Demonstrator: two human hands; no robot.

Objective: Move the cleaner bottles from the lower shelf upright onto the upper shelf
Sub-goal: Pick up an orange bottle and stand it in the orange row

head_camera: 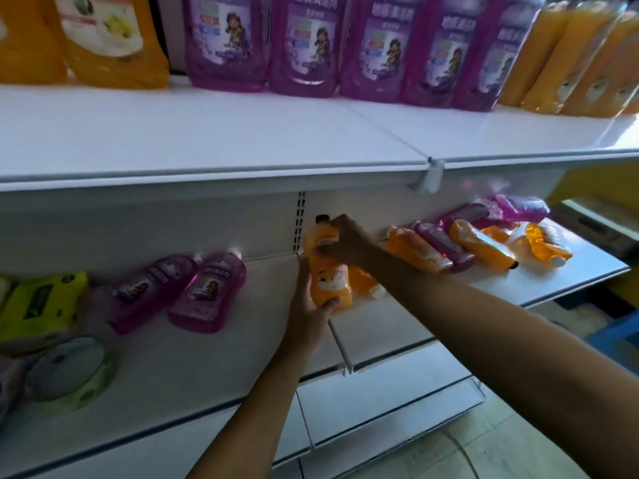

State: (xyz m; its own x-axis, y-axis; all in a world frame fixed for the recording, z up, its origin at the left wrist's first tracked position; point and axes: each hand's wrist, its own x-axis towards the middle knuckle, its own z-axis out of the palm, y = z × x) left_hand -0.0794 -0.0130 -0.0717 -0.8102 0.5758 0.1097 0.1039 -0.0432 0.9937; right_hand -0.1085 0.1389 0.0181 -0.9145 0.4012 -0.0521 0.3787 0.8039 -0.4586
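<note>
Both hands on one orange bottle, upright on the lower shelf. Left hand curled round its base; right hand gripping its neck.

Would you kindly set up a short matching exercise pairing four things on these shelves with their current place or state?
Things:
1. orange bottle
2. two purple bottles
3. purple bottle row
4. green pack

States:
A. upright on the upper shelf
B. far left of the lower shelf
C. held by left hand and right hand
D. lying flat, lower shelf, left of the hands

Pairs: 1-C, 2-D, 3-A, 4-B
</note>
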